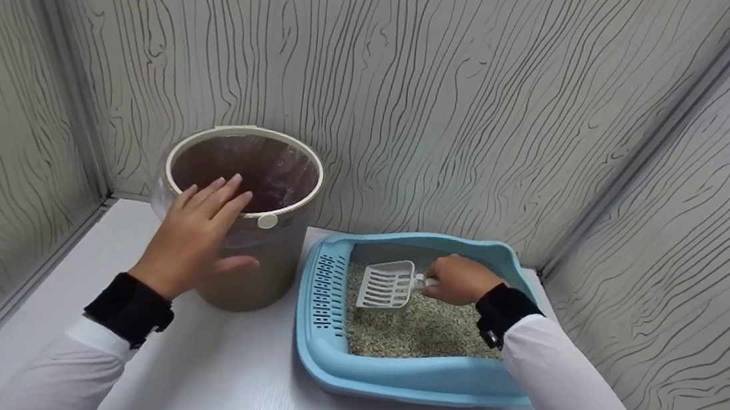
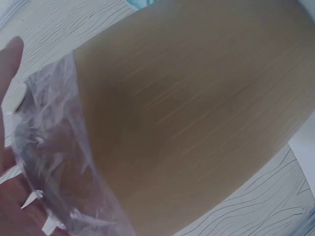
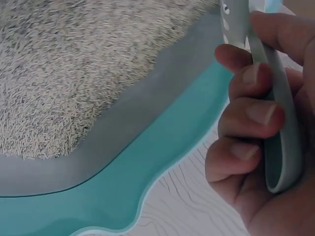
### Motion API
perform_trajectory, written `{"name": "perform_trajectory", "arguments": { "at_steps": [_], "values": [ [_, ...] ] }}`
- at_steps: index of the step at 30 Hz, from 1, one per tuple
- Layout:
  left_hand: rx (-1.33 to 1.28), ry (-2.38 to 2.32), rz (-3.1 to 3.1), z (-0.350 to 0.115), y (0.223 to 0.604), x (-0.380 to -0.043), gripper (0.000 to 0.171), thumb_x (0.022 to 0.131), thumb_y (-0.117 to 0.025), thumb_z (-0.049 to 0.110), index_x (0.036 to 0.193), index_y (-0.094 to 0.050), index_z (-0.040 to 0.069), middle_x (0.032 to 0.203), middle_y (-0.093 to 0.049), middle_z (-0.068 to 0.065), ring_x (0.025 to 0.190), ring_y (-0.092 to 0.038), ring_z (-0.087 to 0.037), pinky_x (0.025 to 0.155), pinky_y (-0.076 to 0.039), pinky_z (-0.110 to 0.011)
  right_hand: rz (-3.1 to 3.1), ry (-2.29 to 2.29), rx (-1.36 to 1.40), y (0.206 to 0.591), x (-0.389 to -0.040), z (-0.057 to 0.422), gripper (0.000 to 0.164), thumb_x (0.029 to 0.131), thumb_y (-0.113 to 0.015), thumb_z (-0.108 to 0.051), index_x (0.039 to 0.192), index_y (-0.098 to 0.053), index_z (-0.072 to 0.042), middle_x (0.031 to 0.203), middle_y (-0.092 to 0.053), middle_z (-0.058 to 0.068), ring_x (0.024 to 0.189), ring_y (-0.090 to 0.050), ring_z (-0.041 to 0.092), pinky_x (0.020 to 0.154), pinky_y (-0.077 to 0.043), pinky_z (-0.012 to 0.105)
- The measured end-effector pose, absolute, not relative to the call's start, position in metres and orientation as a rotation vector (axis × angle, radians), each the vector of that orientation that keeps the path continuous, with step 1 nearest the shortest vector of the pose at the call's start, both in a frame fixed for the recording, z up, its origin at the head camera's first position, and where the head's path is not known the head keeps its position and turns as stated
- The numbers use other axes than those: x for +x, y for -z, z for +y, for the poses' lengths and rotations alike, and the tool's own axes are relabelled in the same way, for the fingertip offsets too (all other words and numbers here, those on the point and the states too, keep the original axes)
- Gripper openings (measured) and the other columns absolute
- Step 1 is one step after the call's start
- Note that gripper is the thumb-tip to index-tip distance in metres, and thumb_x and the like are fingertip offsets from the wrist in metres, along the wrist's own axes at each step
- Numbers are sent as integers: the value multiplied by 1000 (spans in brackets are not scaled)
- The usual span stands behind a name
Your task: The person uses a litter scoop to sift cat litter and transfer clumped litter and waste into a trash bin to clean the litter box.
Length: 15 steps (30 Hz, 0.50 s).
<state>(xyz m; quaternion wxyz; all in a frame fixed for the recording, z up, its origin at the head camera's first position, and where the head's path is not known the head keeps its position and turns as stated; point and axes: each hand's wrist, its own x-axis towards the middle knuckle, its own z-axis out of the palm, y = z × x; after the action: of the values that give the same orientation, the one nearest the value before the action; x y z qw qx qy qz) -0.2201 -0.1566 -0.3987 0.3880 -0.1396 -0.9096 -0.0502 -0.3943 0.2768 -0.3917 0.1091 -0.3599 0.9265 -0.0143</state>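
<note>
My right hand [image 1: 461,280] grips the handle of a slotted litter scoop [image 1: 387,285], its fingers curled round the handle [image 3: 283,123] in the right wrist view. The scoop is above the pellet litter [image 1: 420,331] inside a blue litter box [image 1: 415,377]; I see nothing lying on its slotted blade. My left hand [image 1: 198,236] is spread with straight fingers at the near rim of a brown trash bin [image 1: 258,268]. A clear plastic liner [image 2: 64,147] is folded over the bin's rim. Whether the left fingers touch the rim, I cannot tell.
Bin and litter box stand side by side on a white table [image 1: 234,380]. Behind them rises a wood-grain patterned wall [image 1: 388,100], with similar panels at left and right. The box's left end has a perforated ledge [image 1: 330,292].
</note>
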Motion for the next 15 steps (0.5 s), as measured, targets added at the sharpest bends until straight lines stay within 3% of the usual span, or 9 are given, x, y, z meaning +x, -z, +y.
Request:
{"name": "perform_trajectory", "arguments": {
  "at_steps": [4,6,13,15],
  "values": [
    [-345,111,-2326,-154,397,-215,106,68,-91,60,150,-53,6,160,-50,-20,146,-50,-43,116,-37,-68,2765,-36,-1052,398,-392,276,18,99,-72,-28,104,-77,-11,93,-74,5,80,-69,22,76,-55,42],
    [-337,101,-2340,-152,395,-212,106,68,-89,62,152,-52,7,160,-49,-20,147,-49,-43,116,-37,-69,2802,-76,-1054,396,-392,279,25,98,-72,-27,114,-77,-9,108,-77,11,95,-74,29,85,-59,46],
    [-307,84,-2426,-144,384,-201,109,70,-86,68,155,-48,12,165,-43,-18,152,-42,-45,117,-31,-73,2951,-55,-1086,373,-379,292,35,99,-71,-31,122,-71,-5,117,-72,15,106,-70,33,92,-57,50],
    [-287,84,-2462,-140,380,-199,109,71,-84,70,157,-47,15,166,-41,-17,153,-39,-45,118,-28,-74,2978,6,-1083,368,-371,295,42,100,-69,-35,130,-67,-6,128,-67,19,116,-66,38,99,-54,54]
  ]
}}
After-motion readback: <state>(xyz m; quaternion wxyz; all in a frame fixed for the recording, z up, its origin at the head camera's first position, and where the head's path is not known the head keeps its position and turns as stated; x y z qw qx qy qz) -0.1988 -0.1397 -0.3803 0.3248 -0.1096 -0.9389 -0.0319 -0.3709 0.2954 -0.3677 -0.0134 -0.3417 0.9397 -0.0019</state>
